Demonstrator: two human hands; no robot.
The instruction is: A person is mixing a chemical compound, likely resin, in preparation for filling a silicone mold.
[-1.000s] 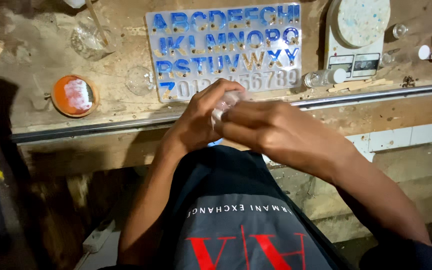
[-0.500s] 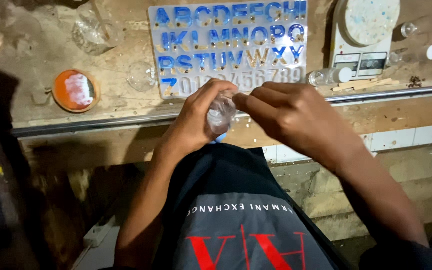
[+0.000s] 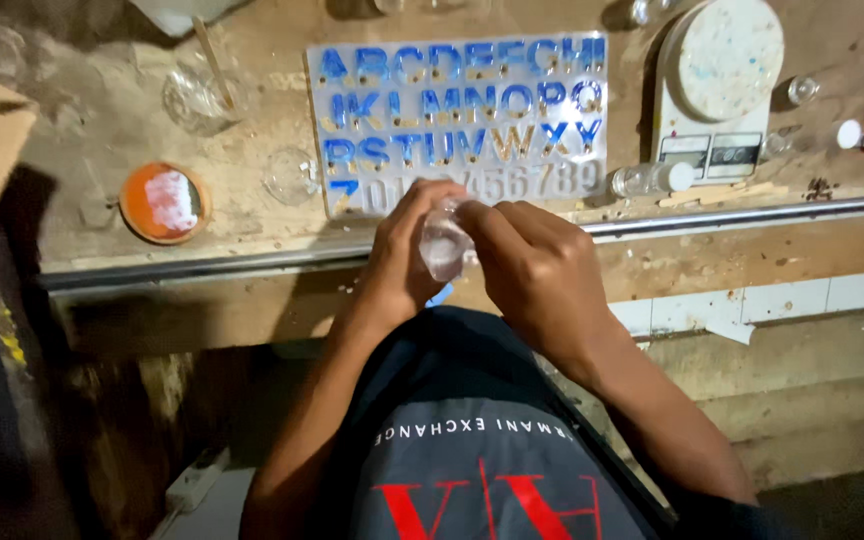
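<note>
Both hands pinch a small clear plastic bottle, left hand gripping its side, right hand at its top, above a glossy blue alphabet mould on a rough wooden bench.

Open room lies at the near bench edge around my hands; farther off, the letter mould, scale and orange lid block my reach.

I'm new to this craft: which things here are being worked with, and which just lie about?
In hand: small clear bottle, held by left hand and right hand.

Lying about: letter mould, scale, orange lid, clear cup, small vial.
</note>
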